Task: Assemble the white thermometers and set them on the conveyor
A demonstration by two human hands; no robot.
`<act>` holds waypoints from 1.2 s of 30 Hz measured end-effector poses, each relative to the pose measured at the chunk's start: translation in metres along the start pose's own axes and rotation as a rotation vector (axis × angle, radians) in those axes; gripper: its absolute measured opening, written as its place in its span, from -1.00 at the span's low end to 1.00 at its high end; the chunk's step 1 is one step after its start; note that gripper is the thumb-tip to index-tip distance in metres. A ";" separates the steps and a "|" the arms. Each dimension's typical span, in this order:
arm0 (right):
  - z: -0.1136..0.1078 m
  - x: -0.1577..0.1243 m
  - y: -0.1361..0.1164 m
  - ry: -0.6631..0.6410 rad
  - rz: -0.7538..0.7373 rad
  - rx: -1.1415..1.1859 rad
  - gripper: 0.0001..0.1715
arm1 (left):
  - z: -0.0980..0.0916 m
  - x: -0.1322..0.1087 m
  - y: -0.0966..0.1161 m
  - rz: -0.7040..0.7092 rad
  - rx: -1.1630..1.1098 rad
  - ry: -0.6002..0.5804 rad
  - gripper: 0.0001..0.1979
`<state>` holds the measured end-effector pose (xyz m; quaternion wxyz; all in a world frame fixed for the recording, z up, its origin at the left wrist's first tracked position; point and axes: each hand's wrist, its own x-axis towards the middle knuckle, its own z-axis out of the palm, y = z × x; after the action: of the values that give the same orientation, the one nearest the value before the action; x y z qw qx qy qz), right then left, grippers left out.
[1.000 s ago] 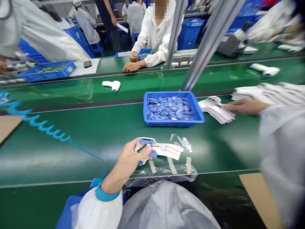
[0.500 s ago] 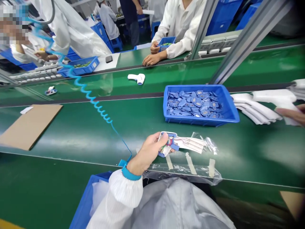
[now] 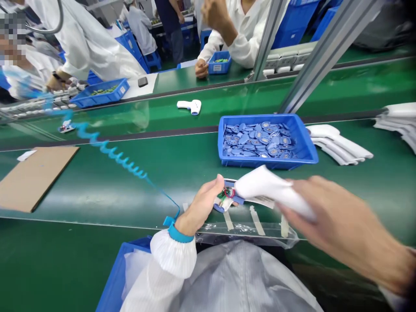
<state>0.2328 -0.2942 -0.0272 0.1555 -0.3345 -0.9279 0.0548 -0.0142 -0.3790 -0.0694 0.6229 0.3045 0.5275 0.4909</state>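
My left hand [image 3: 203,203] is closed around an open half of a handheld thermometer [image 3: 225,197], its circuit board and red wires showing. The thermometer's white handle points right, partly covered by what my right hand carries. My right hand [image 3: 338,216], blurred by motion, grips a white plastic shell half [image 3: 266,186] by its handle. The shell hangs just over and right of the open thermometer; I cannot tell whether they touch. A teal wrist strap [image 3: 177,234] with a coiled blue cord [image 3: 113,158] is on my left wrist.
Behind my hands stands a blue bin [image 3: 268,162] of blue oval parts. White shells [image 3: 341,143] lie stacked right of it. A white thermometer [image 3: 190,106] lies farther back. Cardboard [image 3: 35,177] is at left, tape strips [image 3: 256,221] at the front edge. A co-worker [image 3: 240,34] sits opposite.
My right hand has come in from the far right with the white shell, moving it over beside the open thermometer. My left hand keeps its hold. The co-worker opposite has raised one hand.
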 end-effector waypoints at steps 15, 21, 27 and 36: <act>0.019 0.038 -0.038 -0.548 0.195 0.527 -0.79 | 0.000 -0.014 0.010 0.144 0.336 -0.090 -0.51; 0.019 0.034 -0.039 -0.593 0.288 0.813 -0.75 | 0.000 -0.013 -0.006 0.340 0.615 0.070 -0.46; 0.012 0.036 -0.047 -0.564 0.401 1.056 -0.68 | 0.003 -0.017 -0.030 0.539 0.749 0.258 -0.54; 0.022 0.035 -0.043 -0.287 0.188 0.777 -0.58 | -0.010 -0.023 -0.004 0.239 0.705 0.018 -0.59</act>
<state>0.1745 -0.3046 -0.0306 0.1334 -0.3230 -0.8160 0.4605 -0.0217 -0.4031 -0.0671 0.4137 0.5553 0.6303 0.3510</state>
